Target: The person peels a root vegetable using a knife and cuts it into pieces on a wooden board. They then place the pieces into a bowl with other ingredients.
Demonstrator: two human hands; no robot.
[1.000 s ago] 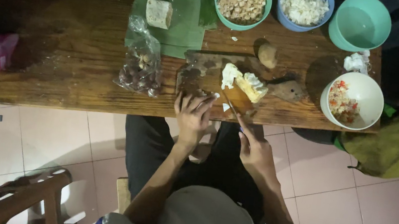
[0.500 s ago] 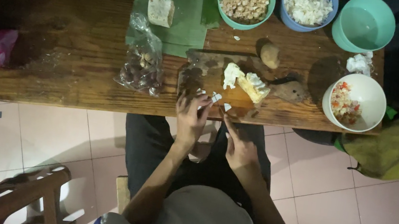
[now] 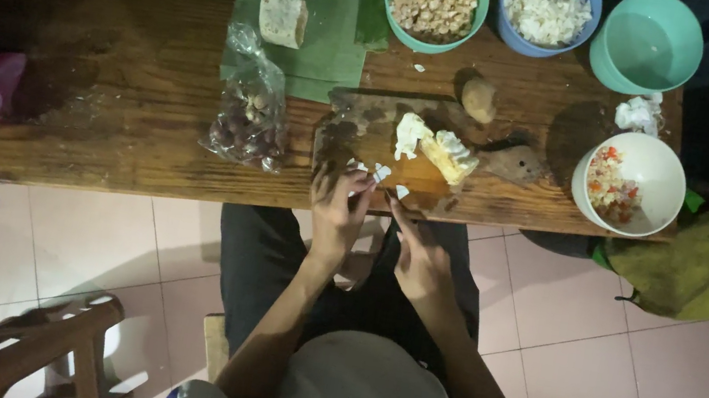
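Both hands are sitting closer together than a second ago, the right hand (image 3: pixel 422 258) having drawn in leftward. It is gripping a knife (image 3: pixel 392 199) pointing up-left toward small white pieces (image 3: pixel 382 173) on the cutting board (image 3: pixel 365 130), just beyond the left hand (image 3: pixel 338 211), whose curled fingers are pinching one piece.
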